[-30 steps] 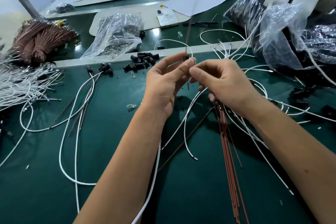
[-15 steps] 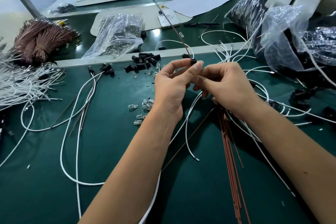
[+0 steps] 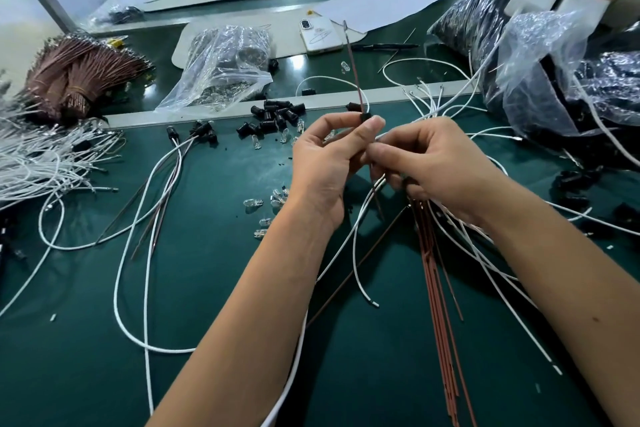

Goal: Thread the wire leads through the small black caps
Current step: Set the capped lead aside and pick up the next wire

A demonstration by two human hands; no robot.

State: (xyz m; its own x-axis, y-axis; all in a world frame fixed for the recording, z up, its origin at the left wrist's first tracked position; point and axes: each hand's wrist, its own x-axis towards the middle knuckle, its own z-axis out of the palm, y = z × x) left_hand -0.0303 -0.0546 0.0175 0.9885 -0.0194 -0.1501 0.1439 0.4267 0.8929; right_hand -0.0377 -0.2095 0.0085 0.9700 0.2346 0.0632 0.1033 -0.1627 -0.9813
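Far left: bundle of brown leads (image 3: 74, 80) tied at the base, white wires (image 3: 41, 163) fanned out below it. A few finished assemblies (image 3: 194, 132) lie beside them, caps already on.

Centre-left: clear bag (image 3: 221, 69) of small parts, then a loose heap of black caps (image 3: 273, 116) on the green mat (image 3: 207, 288), clear bulbs (image 3: 270, 201) scattered nearer the wrists.

Centre: left hand (image 3: 329, 163) pinches one black cap (image 3: 365, 117) between thumb and forefinger, other fingers loosely curled. A brown lead (image 3: 353, 69) stands up out of the cap, so it appears to be through.

Right hand (image 3: 440, 163) closes its fingertips on the lead just below the cap (exact contact hidden by the left thumb). Spare red-brown leads (image 3: 440, 305) run down from under the right palm.

Risks, as I judge them: cap slips from the pinch and drops among the loose ones; the thin lead kinks if pushed off-axis; the spare leads tangle with the white wires underneath.
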